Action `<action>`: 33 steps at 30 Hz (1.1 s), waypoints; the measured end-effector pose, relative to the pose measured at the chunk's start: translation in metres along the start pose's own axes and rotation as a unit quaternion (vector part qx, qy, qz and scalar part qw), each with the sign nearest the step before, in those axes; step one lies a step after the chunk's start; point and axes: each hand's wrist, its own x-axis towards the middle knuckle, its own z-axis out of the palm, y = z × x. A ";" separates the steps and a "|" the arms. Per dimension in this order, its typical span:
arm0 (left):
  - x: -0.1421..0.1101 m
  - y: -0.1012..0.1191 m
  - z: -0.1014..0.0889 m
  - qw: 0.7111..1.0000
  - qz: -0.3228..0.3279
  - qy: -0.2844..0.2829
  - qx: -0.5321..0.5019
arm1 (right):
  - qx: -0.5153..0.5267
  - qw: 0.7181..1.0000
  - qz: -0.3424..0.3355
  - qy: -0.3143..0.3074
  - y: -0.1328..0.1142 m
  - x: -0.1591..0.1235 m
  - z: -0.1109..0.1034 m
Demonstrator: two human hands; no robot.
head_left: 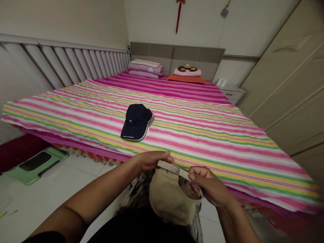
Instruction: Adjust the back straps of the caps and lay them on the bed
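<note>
A beige baseball cap hangs from both my hands in front of my body, its back strap on top. The strap carries a metal buckle. My left hand pinches the strap's left end, with part of the fingers hidden behind it. On the other side, my right hand grips the strap between thumb and fingers, some fingertips showing inside the cap's back opening. A navy cap with white edging lies on the bed beyond my hands, apparently on top of another cap, its brim towards me.
The bed has a striped cover and a grey headboard. Folded purple bedding and a pink pillow stack lie at its far end. A green stool stands at left, a nightstand and wardrobe at right.
</note>
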 end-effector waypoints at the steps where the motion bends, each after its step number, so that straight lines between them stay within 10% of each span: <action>1: 0.000 0.003 0.001 1.000 0.002 0.000 0.015 | 0.005 1.000 0.001 -0.004 0.000 0.000 0.000; 14: -0.003 0.010 0.017 0.995 0.060 0.058 0.059 | 0.001 1.000 0.013 0.020 0.000 0.002 -0.001; 33: 0.002 0.020 0.010 0.998 -0.031 0.041 0.037 | -0.015 0.999 -0.021 -0.019 0.000 0.002 -0.007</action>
